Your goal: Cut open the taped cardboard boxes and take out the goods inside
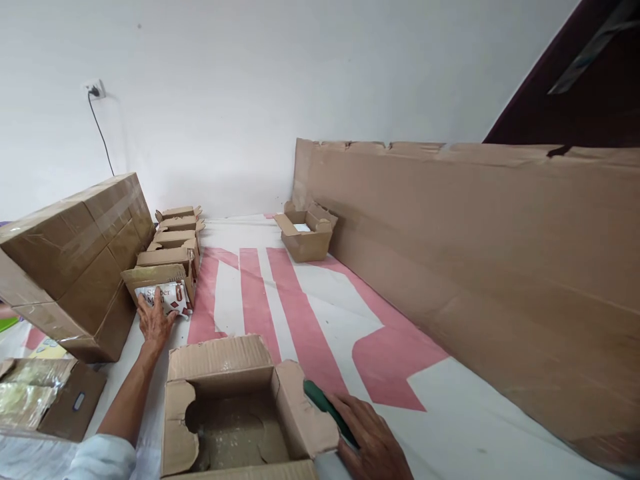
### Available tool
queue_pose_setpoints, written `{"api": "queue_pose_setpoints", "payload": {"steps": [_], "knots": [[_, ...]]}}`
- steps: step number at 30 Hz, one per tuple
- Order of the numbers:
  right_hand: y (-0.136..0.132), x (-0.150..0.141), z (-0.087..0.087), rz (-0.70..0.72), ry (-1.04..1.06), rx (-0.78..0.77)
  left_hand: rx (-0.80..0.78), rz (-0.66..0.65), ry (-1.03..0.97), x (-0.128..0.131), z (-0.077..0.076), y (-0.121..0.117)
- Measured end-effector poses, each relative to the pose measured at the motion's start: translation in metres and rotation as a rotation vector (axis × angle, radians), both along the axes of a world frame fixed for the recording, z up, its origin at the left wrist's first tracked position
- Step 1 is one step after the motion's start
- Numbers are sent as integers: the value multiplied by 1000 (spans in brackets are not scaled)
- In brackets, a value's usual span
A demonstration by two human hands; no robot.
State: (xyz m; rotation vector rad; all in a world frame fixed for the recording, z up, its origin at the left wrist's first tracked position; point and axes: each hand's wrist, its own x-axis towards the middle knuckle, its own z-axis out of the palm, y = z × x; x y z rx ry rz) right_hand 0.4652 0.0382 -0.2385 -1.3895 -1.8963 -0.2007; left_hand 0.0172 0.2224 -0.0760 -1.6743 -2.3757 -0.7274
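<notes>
My left hand point(156, 323) reaches forward with its fingers spread over the face of a white and dark red printed packet point(173, 293). The packet leans against the front of a row of small cardboard boxes point(167, 257). My right hand point(373, 440) is closed round a slim green handle point(330, 410); the rest of that tool is hidden. It rests beside the right flap of an open cardboard box point(220, 360) right in front of me. The box's flaps are folded outward, and only its bare brown bottom shows inside.
A taped stack of cartons point(75, 260) stands at left, with a taped box point(50, 400) nearer me. Another open box point(306, 240) with something white inside sits at the back. A tall cardboard sheet point(475, 280) borders the pink-and-white cloth point(305, 313) on the right.
</notes>
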Motion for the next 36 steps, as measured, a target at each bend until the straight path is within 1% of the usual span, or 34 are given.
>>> {"api": "queue_pose_setpoints", "payload": {"steps": [4, 12, 16, 20, 27, 31, 36], "knots": [[-1, 1, 1, 4, -16, 23, -7, -7, 8, 1, 2, 8], [-3, 2, 1, 8, 4, -22, -16, -2, 4, 1, 6, 20], [-2, 1, 3, 25, 16, 9, -49, 17, 36, 0, 9, 23], [0, -1, 8, 27, -4, 39, -91, 25, 82, 1, 13, 18], [0, -6, 18, 23, -46, 73, -109, 3, 93, -2, 24, 4], [0, -8, 18, 26, -12, 38, -110, -30, 105, -4, 32, -1], [1, -9, 13, 29, 8, 31, -140, -84, 119, -9, 42, -9]]}}
